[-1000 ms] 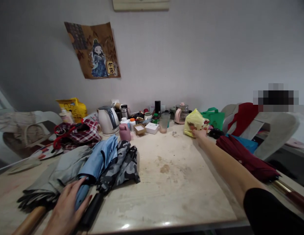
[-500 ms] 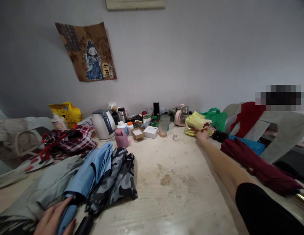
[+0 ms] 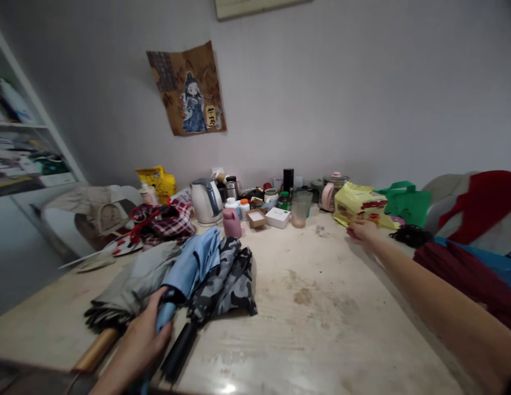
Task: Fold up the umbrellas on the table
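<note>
My left hand (image 3: 142,334) is wrapped round the handle of a folded light-blue umbrella (image 3: 193,266), which lies on the table. To its right is a grey camouflage umbrella (image 3: 230,285) with a black handle. On the other side lies a grey-green umbrella (image 3: 134,285) with a wooden handle. Far across the table, my right hand (image 3: 361,230) is at the lower front of a yellow plastic package (image 3: 358,203). Its fingers point left and look slightly apart, though they are small and a little blurred. A dark red umbrella (image 3: 456,271) lies beyond my right forearm.
Along the wall stand a white kettle (image 3: 206,203), a pink jug (image 3: 231,222), an open brown box (image 3: 256,218), a white box (image 3: 279,218), a plastic cup (image 3: 298,213) and a glass pot (image 3: 335,186). A plaid bag (image 3: 168,222) sits left, a green bag (image 3: 405,203) right.
The view has swung left, so things appear farther right. My right hand has shifted from gripping the yellow package to its front, and the package looks less squashed. My left hand still grips the blue umbrella.
</note>
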{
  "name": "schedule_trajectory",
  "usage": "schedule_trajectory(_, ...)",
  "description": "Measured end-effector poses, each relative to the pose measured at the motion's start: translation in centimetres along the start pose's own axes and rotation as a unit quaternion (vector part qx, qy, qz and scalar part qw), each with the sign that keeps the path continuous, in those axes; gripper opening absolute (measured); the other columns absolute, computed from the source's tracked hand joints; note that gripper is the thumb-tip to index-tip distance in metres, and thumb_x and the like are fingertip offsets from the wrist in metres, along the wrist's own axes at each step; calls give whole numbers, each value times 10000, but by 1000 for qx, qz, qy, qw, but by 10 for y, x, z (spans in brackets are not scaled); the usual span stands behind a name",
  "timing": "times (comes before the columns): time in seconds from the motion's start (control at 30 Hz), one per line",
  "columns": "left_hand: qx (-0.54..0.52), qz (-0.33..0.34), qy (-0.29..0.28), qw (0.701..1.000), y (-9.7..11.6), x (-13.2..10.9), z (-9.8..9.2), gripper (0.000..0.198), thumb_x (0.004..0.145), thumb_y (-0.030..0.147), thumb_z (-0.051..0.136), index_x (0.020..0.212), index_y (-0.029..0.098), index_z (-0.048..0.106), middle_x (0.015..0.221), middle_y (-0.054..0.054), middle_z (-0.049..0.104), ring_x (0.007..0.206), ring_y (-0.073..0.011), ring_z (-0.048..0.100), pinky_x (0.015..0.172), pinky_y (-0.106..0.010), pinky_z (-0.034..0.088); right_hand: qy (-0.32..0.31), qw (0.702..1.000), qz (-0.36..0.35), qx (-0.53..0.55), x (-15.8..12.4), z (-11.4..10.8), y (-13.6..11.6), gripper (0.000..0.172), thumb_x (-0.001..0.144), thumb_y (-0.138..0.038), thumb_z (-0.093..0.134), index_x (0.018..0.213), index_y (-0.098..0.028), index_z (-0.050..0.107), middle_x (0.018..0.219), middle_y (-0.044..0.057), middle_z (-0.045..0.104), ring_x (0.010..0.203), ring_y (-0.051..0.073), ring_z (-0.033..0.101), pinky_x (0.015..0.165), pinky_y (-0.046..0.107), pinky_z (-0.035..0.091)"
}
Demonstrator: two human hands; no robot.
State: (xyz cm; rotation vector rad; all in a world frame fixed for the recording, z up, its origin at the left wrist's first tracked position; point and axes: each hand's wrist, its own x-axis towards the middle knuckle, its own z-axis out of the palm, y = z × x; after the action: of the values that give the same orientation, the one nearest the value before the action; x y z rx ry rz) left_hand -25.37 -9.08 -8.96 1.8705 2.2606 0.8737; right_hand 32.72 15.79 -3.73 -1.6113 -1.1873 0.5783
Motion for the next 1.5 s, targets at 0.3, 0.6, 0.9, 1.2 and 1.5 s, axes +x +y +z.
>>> schedule_trajectory(0.3, -118, -60, 57, 990, 20, -12, -12, 715, 731, 341, 512, 1388, 70, 435, 1081, -171, 707, 926, -279, 699, 843, -397, 537, -178, 981, 20, 76, -115, 8, -36, 174, 689, -201, 634, 858, -175, 664, 794, 102, 716, 671, 191, 679, 585, 290, 559)
schedule_trajectory(0.6, -146, 13, 139, 979, 71, -42, -34, 629, 779, 344, 534, 1369, 137, 460, 1203, -166, 673, 1094, -292, 659, 969, -399, 500, -263, 962, 2, 72, -202, 5, -51, 355, 577, -321, 668, 897, -169, 683, 768, 46, 692, 640, 161, 628, 588, 280, 477)
schedule_trajectory(0.9, -562, 85, -77, 819, 183, -57, -101, 959, 720, 278, 679, 1501, 225, 125, 775, 0, 632, 529, -94, 535, 499, -204, 431, -272, 952, -116, 74, -248, -18, -86, 357, 676, -415, 641, 955, -195, 673, 835, 58, 715, 704, 199, 656, 628, 312, 503)
schedule_trajectory(1.2, -570, -85, -346, 741, 264, -19, -149, 531, 757, -13, 515, 1242, 156, 377, 756, -71, 573, 510, -90, 536, 429, -141, 395, -7, 920, -386, -69, -304, -82, -118, 204, 871, -334, 547, 848, -183, 682, 734, 42, 711, 632, 176, 640, 568, 274, 492)
schedule_trajectory(1.5, -419, -111, -446, 783, 294, -5, -153, 791, 684, -10, 550, 1382, 241, 278, 782, -29, 595, 585, -155, 648, 488, -205, 518, 13, 844, -522, -122, -311, -83, -145, 331, 896, -258, 589, 1217, -184, 562, 1150, 123, 595, 844, 188, 622, 659, 305, 556)
